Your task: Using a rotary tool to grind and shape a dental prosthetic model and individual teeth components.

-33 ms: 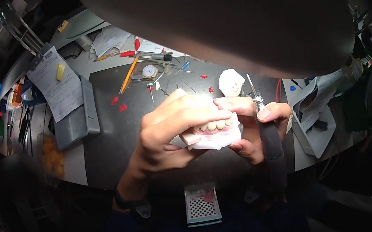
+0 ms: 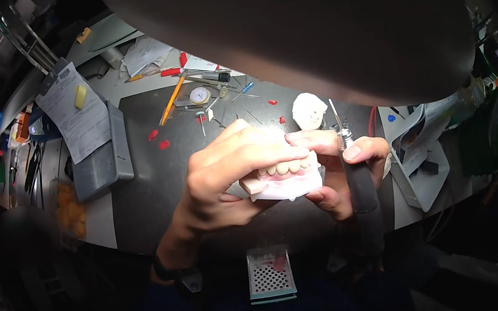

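L hand [image 2: 217,175] & R hand [image 2: 338,186] still curled round dental model [image 2: 294,185], R also gripping handpiece [image 2: 362,184], pos. ~unchanged.

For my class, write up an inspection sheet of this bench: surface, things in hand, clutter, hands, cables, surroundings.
Surface: dark grey mat, marked by red scraps.
Things in hand: dental model with pink gums; dark handpiece, thin bit pointing up.
Clutter: orange pencil, dial gauge and small tools beyond the hands; white cast standing apart.
Hands: left hand grips the model; right hand holds the handpiece and steadies the model.
Cables: red cord-like strand at right; its ends cannot be traced.
Surroundings: grey box at left, white tray at right, perforated plate nearest the person.
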A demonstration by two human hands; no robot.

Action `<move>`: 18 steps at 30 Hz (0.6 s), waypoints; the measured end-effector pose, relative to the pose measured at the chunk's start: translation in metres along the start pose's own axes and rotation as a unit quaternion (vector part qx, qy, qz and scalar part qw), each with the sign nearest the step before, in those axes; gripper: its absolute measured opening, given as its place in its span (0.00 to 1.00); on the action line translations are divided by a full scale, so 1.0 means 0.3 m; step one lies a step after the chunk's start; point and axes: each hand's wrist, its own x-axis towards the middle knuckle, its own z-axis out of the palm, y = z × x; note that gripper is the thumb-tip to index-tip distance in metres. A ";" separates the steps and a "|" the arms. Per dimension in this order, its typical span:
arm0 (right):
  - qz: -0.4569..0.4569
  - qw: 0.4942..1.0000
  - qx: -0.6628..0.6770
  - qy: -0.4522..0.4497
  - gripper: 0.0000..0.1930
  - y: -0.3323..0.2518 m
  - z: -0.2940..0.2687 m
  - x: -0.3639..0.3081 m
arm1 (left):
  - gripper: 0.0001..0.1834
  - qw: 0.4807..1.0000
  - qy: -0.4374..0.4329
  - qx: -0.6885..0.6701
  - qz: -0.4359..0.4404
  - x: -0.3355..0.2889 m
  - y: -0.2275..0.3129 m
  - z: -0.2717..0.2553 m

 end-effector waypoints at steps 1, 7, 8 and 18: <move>0.001 1.000 -0.001 0.001 0.32 0.004 -0.004 -0.004 | 0.23 1.000 -0.001 -0.002 0.000 -0.001 -0.005 0.001; -0.016 1.000 0.010 0.004 0.32 0.013 0.001 0.009 | 0.24 1.000 -0.014 -0.026 -0.006 -0.001 -0.006 -0.018; 0.001 1.000 -0.003 0.002 0.31 0.009 -0.003 0.014 | 0.24 0.997 -0.034 -0.056 -0.040 0.000 -0.007 -0.027; 0.127 0.990 -0.053 0.024 0.17 -0.027 -0.057 0.048 | 0.09 0.958 -0.210 0.183 -0.068 -0.156 -0.089 0.103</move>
